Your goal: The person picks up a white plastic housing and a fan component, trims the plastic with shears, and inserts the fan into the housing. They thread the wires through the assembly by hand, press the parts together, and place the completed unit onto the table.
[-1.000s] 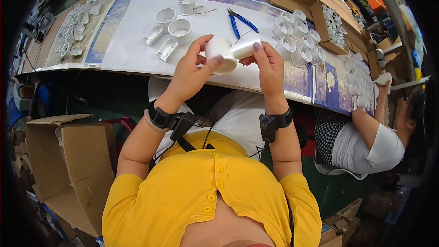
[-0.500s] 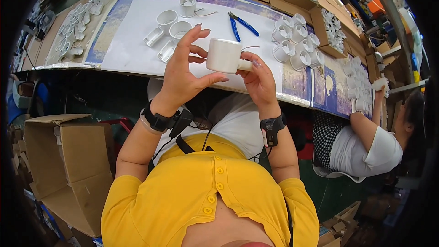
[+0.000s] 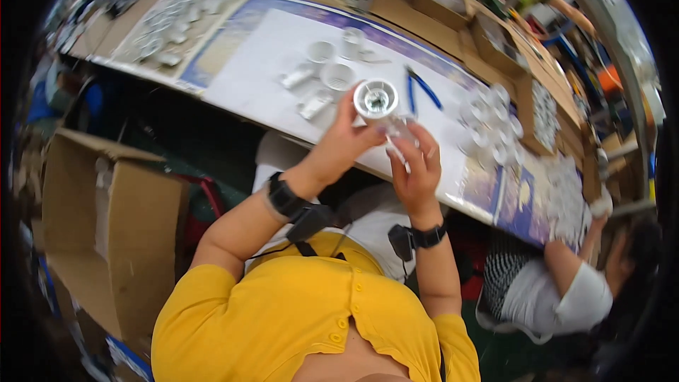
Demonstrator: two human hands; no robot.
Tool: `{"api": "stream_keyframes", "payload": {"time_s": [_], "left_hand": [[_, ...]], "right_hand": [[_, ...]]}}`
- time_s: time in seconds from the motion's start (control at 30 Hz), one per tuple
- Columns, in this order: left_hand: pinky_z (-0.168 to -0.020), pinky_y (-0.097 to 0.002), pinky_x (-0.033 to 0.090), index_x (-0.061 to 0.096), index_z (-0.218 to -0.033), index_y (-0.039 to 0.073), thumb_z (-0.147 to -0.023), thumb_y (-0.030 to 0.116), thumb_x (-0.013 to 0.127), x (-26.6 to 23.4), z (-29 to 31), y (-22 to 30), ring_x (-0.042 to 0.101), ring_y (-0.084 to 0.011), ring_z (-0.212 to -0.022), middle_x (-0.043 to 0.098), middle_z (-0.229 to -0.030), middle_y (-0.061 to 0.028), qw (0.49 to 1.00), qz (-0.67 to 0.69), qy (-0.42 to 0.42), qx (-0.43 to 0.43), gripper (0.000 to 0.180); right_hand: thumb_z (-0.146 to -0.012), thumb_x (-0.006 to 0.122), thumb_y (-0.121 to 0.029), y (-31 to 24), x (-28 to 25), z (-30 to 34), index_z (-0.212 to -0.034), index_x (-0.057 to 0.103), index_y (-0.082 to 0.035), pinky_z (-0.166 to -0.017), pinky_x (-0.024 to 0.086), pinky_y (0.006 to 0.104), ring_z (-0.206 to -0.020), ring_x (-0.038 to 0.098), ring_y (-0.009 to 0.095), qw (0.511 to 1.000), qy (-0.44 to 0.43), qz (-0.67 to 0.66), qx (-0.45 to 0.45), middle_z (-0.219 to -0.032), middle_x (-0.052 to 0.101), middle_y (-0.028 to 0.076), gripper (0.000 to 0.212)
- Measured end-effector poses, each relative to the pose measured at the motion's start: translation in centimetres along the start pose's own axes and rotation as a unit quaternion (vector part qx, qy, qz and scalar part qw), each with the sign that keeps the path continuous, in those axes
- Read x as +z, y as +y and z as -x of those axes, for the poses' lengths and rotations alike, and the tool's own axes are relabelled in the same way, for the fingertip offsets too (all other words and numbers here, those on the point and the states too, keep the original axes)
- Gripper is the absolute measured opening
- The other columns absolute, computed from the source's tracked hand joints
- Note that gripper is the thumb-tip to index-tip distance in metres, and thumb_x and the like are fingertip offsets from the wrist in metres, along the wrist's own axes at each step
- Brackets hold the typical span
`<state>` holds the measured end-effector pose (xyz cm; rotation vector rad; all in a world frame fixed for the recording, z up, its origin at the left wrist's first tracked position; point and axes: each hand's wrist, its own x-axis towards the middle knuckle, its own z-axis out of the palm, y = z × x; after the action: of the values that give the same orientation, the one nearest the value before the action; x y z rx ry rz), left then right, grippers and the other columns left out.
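A white cylindrical housing (image 3: 375, 99) with a side arm is held over the near part of the table, its round end facing up and something shiny and greenish inside. My left hand (image 3: 341, 143) grips its left and lower side. Fingers of my right hand (image 3: 419, 170) are closed at the side arm, blurred by motion. Just beyond lie a round white cup (image 3: 337, 76), another white cup (image 3: 320, 51) and a white piece with a thin wire (image 3: 351, 42). Blue-handled cutting pliers (image 3: 422, 89) lie to their right.
Many white cups (image 3: 488, 124) are grouped on the right of the table, with a cardboard box (image 3: 543, 117) of small parts behind. More white parts (image 3: 180, 21) lie far left. A large carton (image 3: 145, 240) stands at lower left. A co-worker (image 3: 552, 290) sits at the right.
The housing has turned from lying sideways to showing its round end upward. My hands have moved together around it, and the whole view has swung, shifting the table rightward.
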<state>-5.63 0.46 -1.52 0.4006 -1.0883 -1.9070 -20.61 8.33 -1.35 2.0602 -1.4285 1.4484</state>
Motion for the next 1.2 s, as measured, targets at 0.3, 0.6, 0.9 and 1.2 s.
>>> {"api": "stream_keyframes", "payload": {"time_s": [0.3,0.6,0.9,1.2], "left_hand": [[-0.074,-0.0324,0.058,0.049,-0.122,0.001,-0.090,0.010,0.064,-5.2,-0.4,5.8,0.066,-0.0183,-0.087,0.063,-0.103,-0.0091,0.983,0.114,0.139,0.039,0.037],[-0.077,-0.0306,0.053,0.049,-0.119,-0.001,-0.077,0.016,0.077,-25.9,-8.2,15.4,0.064,-0.0194,-0.087,0.065,-0.102,-0.0105,0.881,-0.292,0.322,0.187,0.054],[-0.092,-0.0398,0.048,0.044,-0.124,-0.006,-0.069,0.031,0.079,-31.8,-12.2,16.1,0.060,-0.0380,-0.107,0.061,-0.115,-0.0249,0.683,-0.536,0.495,0.042,0.075],[-0.096,-0.0430,0.045,0.039,-0.131,-0.004,-0.076,0.013,0.070,-31.6,-13.8,15.1,0.054,-0.0395,-0.115,0.051,-0.127,-0.0281,0.442,-0.748,0.449,0.210,0.065]], "right_hand": [[-0.076,0.062,0.008,-2.2,0.8,-1.3,-0.109,0.064,-0.007,-0.092,0.049,0.0390,-0.112,0.058,0.033,0.991,-0.095,-0.048,-0.082,-0.131,0.050,0.018,0.035],[-0.079,0.060,0.007,2.1,-1.0,1.5,-0.104,0.064,-0.004,-0.092,0.048,0.0391,-0.110,0.058,0.033,0.986,-0.156,0.017,0.061,-0.129,0.051,0.019,0.028],[-0.077,0.066,0.000,2.3,0.0,2.1,-0.095,0.066,-0.005,-0.081,0.050,0.0377,-0.095,0.061,0.032,0.978,-0.191,0.068,0.055,-0.111,0.062,0.015,0.019],[-0.075,0.069,-0.004,2.9,0.5,1.7,-0.092,0.065,-0.005,-0.075,0.049,0.0370,-0.089,0.061,0.030,0.978,-0.189,0.074,0.050,-0.104,0.063,0.012,0.017]]}}
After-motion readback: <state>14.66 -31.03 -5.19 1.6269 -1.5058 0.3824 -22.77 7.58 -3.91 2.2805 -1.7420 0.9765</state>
